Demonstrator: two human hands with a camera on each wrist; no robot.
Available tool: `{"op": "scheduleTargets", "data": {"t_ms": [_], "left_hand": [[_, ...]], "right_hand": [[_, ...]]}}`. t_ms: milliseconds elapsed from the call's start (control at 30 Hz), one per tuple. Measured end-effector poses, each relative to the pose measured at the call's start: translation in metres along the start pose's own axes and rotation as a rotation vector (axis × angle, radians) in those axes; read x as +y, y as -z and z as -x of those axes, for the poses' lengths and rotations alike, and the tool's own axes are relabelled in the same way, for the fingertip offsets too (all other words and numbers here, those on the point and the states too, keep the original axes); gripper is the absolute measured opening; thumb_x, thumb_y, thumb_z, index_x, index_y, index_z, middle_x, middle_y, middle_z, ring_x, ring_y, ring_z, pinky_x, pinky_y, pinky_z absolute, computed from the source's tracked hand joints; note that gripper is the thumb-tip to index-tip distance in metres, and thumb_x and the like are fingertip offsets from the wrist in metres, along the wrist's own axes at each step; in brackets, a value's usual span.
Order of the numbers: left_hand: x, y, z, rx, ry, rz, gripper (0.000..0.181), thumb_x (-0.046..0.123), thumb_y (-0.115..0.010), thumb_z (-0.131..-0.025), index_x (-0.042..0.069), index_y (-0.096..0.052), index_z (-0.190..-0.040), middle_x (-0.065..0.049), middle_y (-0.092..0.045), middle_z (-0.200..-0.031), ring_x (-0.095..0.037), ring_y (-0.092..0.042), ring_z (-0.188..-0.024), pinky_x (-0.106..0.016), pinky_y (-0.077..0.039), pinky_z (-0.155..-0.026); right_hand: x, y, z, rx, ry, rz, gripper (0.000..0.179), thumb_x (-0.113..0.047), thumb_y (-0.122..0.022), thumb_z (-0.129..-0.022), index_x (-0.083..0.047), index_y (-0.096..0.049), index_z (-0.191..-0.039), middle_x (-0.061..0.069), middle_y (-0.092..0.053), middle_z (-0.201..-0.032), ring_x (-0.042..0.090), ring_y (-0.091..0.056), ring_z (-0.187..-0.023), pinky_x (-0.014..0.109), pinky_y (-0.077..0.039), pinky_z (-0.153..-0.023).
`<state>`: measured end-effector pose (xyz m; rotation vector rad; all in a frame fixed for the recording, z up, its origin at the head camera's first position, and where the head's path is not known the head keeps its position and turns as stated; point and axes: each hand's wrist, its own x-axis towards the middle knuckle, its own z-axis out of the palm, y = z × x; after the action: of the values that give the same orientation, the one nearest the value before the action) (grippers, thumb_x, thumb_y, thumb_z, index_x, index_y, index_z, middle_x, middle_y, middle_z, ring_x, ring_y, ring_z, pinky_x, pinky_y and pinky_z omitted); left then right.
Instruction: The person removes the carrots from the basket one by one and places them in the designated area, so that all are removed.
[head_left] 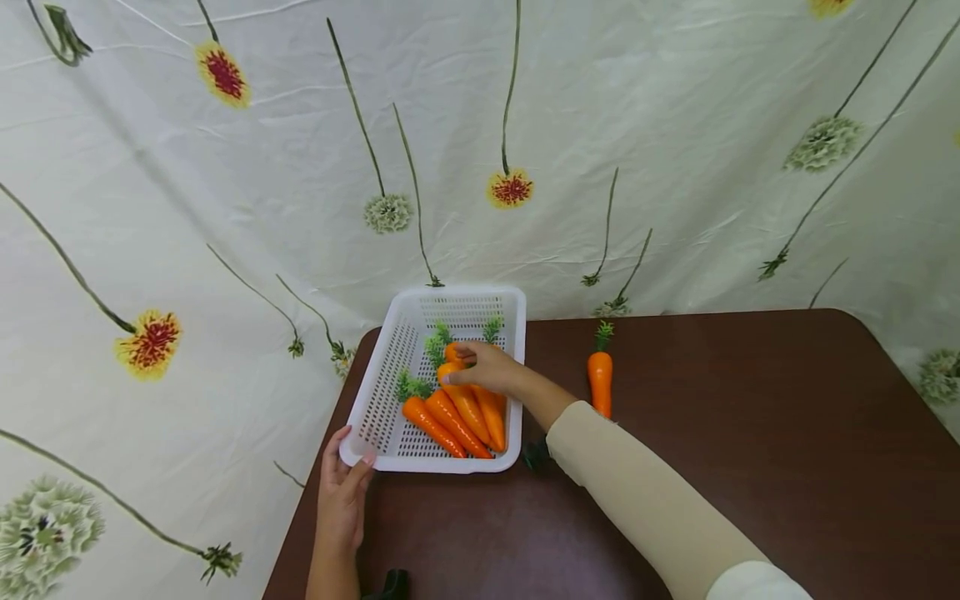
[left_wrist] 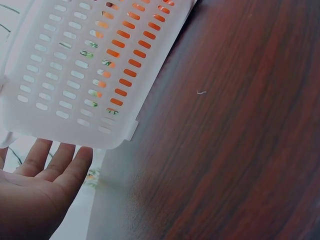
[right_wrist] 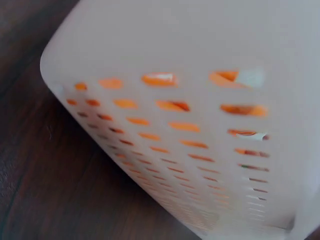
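A white perforated plastic basket (head_left: 457, 463) stands at the table's left end. Several orange carrots (head_left: 444, 423) with green leafy tops lie inside, their tips toward the near right corner. My left hand (head_left: 342, 492) grips the basket's near left corner, thumb on the rim and fingers outside below it; the left wrist view shows those fingers against the wall. Over the basket, my right hand (head_left: 491, 368) reaches in with thumb and fingers parted, touching the upper carrots. The right wrist view shows only the basket wall (right_wrist: 150, 45), with orange behind its slots; that hand is hidden there.
One more carrot (head_left: 600, 379) lies on the dark brown table (head_left: 750, 433), right of the basket and beside my right sleeve (head_left: 645, 483). A flower-patterned white cloth (head_left: 450, 100) hangs behind the table and along its left side.
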<state>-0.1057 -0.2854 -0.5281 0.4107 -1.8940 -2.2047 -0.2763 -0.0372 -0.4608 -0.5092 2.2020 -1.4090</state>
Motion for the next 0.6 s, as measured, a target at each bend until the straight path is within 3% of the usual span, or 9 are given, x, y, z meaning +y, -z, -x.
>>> {"op": "scheduleTargets", "data": {"t_ms": [367, 600], "left_hand": [[-0.0008, 0.0003, -0.0008, -0.003, -0.004, -0.011, 0.059, 0.011, -0.057, -0.102, 0.019, -0.03, -0.154, -0.004, -0.044, -0.151, -0.017, -0.056, -0.127, -0.017, -0.053, -0.096], [-0.002, 0.0015, -0.0009, -0.002, -0.003, -0.012, 0.059, 0.012, -0.058, -0.102, 0.02, -0.03, -0.154, -0.003, -0.044, -0.151, -0.016, -0.056, -0.127, -0.017, -0.052, -0.096]], "right_hand": [[0.0006, -0.0014, -0.006, -0.019, -0.016, 0.012, 0.073, -0.034, -0.077, -0.089, -0.012, -0.046, -0.151, 0.009, -0.051, -0.153, 0.029, -0.046, -0.143, 0.046, -0.035, -0.12], [0.0026, -0.0047, -0.0088, -0.031, 0.0, 0.075, 0.067, -0.034, -0.075, -0.09, -0.008, -0.05, -0.147, 0.009, -0.053, -0.151, 0.028, -0.05, -0.138, 0.044, -0.036, -0.119]]}}
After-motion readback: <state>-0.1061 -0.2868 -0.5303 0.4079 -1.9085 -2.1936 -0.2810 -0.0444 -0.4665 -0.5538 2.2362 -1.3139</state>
